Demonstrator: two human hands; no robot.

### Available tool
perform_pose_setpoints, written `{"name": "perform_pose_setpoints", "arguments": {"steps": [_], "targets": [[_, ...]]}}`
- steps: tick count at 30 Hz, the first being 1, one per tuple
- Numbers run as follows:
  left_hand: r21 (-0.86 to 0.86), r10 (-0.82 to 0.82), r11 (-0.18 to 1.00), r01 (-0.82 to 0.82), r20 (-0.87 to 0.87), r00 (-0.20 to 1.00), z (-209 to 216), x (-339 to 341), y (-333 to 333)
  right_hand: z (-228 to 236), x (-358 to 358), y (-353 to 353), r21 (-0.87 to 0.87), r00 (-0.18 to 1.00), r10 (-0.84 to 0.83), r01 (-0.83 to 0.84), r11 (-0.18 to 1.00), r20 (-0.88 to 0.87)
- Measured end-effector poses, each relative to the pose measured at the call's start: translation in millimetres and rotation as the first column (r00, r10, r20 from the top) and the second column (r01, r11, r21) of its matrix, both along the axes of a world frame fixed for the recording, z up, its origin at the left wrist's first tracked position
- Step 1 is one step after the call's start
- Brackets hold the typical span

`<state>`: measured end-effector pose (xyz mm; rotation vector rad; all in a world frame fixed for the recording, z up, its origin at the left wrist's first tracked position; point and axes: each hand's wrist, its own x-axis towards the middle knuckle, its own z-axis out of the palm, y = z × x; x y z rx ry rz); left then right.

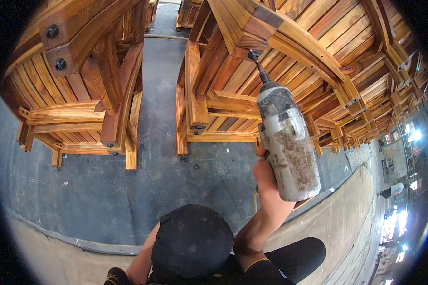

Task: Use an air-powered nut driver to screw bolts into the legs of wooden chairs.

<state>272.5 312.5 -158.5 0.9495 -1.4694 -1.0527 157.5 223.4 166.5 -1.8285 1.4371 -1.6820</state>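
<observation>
My right hand is wrapped round a worn, grey-white impact driver, whose body hides most of my fingers. The driver points up and away from me, its thin bit meeting a black foot at the leg corner of an upturned wooden chair. Whether the bit is seated in the foot cannot be made out. My left forearm rises from the lower edge and goes behind a dark cap, which hides my left hand.
Another upturned wooden chair stands at the left, with black feet on its corners. More wooden chair frames line up at the right. Beneath them lies a dark mat, and a tan strip of floor runs along its near edge.
</observation>
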Motion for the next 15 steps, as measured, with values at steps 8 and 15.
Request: {"name": "perform_pose_setpoints", "arguments": {"steps": [8, 15], "targets": [[0.073, -0.014, 0.997, -0.006, 0.261, 0.965, -45, 92, 26, 14, 0, -7, -0.057, 0.984, 0.152, -0.158, 0.986, -0.096], [0.864, 0.138, 0.486, 0.127, -0.220, 0.966, -48, 96, -14, 9, -3, -6, -0.026, 0.974, 0.220, -0.219, 0.975, 0.051]]}}
